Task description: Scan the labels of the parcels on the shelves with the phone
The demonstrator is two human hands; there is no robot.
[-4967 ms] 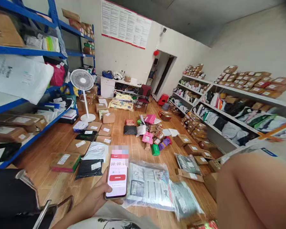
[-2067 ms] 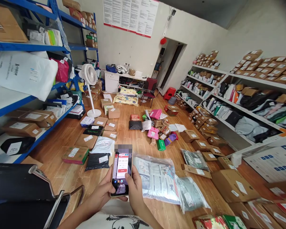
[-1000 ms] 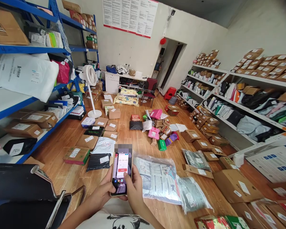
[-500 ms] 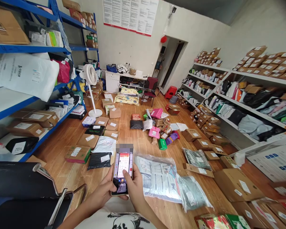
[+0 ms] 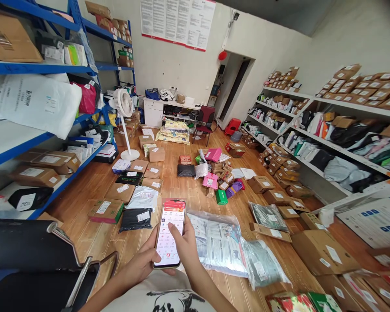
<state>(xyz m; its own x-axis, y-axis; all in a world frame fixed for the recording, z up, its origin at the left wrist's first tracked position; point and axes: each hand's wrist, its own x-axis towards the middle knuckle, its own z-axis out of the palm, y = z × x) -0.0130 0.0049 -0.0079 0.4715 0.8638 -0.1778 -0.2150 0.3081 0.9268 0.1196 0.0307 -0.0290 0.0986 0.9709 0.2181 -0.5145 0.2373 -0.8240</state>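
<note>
A smartphone (image 5: 169, 242) with a lit screen, red at the top and white with small icons below, is held upright between both hands in front of my body. My left hand (image 5: 146, 255) wraps round its left side, with the thumb at the lower left edge. On the right side my right hand (image 5: 183, 242) grips the phone, its thumb over the upper middle of the screen. The fingers behind the phone are mostly hidden. Just beyond lie a black parcel (image 5: 134, 219) on the left and a large clear-wrapped package (image 5: 217, 242) on the right.
Boxes and bags cover parts of the wooden floor (image 5: 182, 190). A black chair (image 5: 29, 247) stands close on the left, below blue shelves (image 5: 61, 186). A white fan (image 5: 122, 104) is farther back. White shelves (image 5: 325, 143) full of parcels line the right, with cartons (image 5: 325, 251) near me.
The phone screen has changed from a smaller window over a dark background to a full white page with a red top. My right thumb has moved slightly up the screen.
</note>
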